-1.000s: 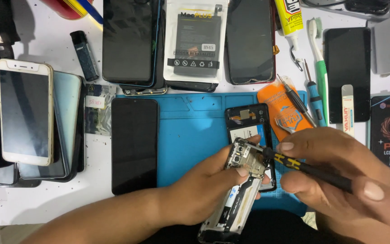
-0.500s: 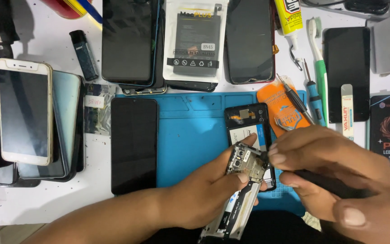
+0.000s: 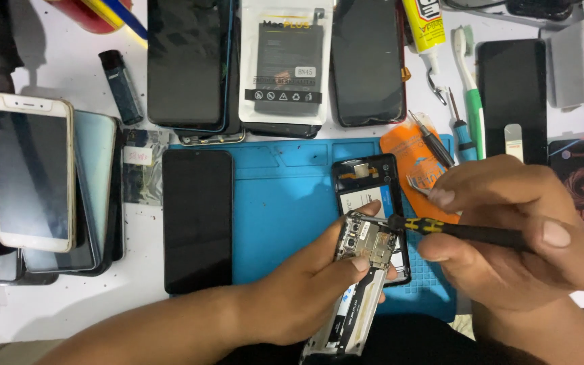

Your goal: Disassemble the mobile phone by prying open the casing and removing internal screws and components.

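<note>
Fingers of the left hand (image 3: 305,290) close around an opened phone frame (image 3: 359,277) at lower centre; the right hand (image 3: 508,250) pinches a black screwdriver (image 3: 468,233), tip at the frame's top edge. Behind lies a blue mat (image 3: 285,203) on the white table (image 3: 69,311). A white battery package (image 3: 282,64) with a dark rectangular label sits upper centre, between dark phones.

- opened phone (image 3: 363,270): back cover off, circuit board and metal shields exposed at top end, tilted, lower centre of frame, held up off blue mat
- screwdriver (image 3: 468,232): black handle, yellow-marked neck, lying almost level, centre right, tip touching phone's upper right corner
</note>
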